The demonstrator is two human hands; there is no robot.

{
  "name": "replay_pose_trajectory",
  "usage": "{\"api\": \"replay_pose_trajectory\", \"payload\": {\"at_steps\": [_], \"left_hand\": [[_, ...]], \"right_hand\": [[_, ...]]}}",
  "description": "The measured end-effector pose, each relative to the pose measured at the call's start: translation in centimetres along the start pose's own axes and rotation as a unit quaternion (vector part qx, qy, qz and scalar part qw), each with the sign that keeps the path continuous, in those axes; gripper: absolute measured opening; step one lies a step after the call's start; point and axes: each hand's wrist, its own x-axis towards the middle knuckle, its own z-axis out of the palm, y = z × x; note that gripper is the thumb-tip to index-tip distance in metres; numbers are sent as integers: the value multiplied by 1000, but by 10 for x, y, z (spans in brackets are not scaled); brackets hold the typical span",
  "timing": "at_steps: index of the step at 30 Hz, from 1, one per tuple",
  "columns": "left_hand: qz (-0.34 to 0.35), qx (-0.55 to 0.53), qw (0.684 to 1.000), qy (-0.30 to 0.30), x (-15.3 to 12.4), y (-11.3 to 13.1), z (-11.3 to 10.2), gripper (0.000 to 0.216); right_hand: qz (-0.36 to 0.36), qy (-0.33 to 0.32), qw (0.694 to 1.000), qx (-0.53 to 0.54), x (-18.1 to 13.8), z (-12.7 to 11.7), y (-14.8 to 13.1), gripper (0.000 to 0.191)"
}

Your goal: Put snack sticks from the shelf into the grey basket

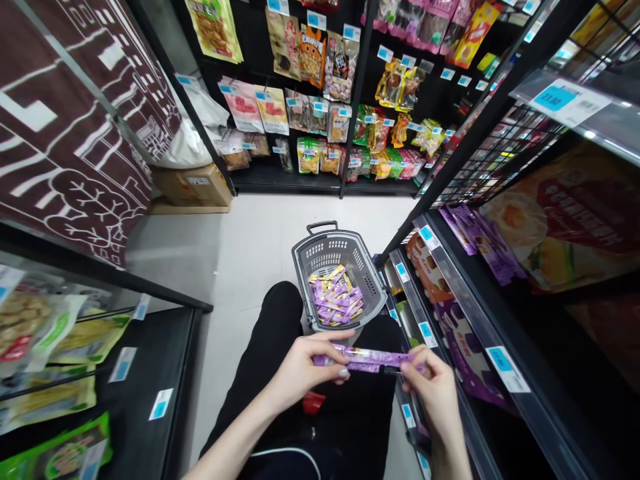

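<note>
A long purple snack packet [369, 359] is stretched sideways between my two hands, just above my knees. My left hand [305, 367] pinches its left end with fingers closed. My right hand [434, 390] pinches its right end. Right beyond the packet stands a grey shopping basket [305, 257] on the floor, with several purple and yellow packets [336, 297] lying in it. My legs in black trousers [280, 333] reach towards the basket.
A black shelf on the right holds purple packets [483, 243] and blue price tags [507, 369]. On the left, a shelf carries green snack bags [55, 453]. Hanging snack bags [313, 57] fill the far rack. A cardboard box [193, 187] sits on the white floor.
</note>
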Motion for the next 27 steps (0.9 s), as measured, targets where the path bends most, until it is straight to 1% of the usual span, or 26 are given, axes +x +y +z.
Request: {"api": "replay_pose_trajectory", "payload": {"at_steps": [3,5,8,10,12,14,16,19,22,24,25,27], "left_hand": [[51,79,995,25,1,3,1,10],[84,132,987,38,2,5,0,11],[124,190,973,50,3,5,-1,9],[119,168,976,69,6,5,0,10],[82,80,989,93,9,4,1,19],[33,-23,995,97,13,3,2,30],[-6,-80,995,65,16,1,0,37],[-51,-109,993,-2,18,-1,-6,41],[-88,-139,984,-72,16,-3,-12,40],[-106,-155,976,-111,15,-5,-13,39],[-113,-161,973,-122,14,-5,-13,38],[-121,-168,971,-119,12,-7,-13,39]], "right_hand": [[-29,54,997,-51,1,14,-2,42],[-53,67,994,-71,1,21,-1,41],[-65,68,993,-76,0,26,3,39],[-71,71,992,-78,-2,29,4,38],[-83,82,990,-80,-4,32,4,37],[-103,99,987,-79,-6,34,3,36],[-125,110,983,-77,-6,33,3,35],[-144,100,981,-84,-3,28,3,33],[-146,78,982,-90,0,20,5,33],[-135,74,984,-87,1,16,6,32],[-127,77,985,-84,2,14,6,31],[-110,89,987,-78,3,9,5,31]]}}
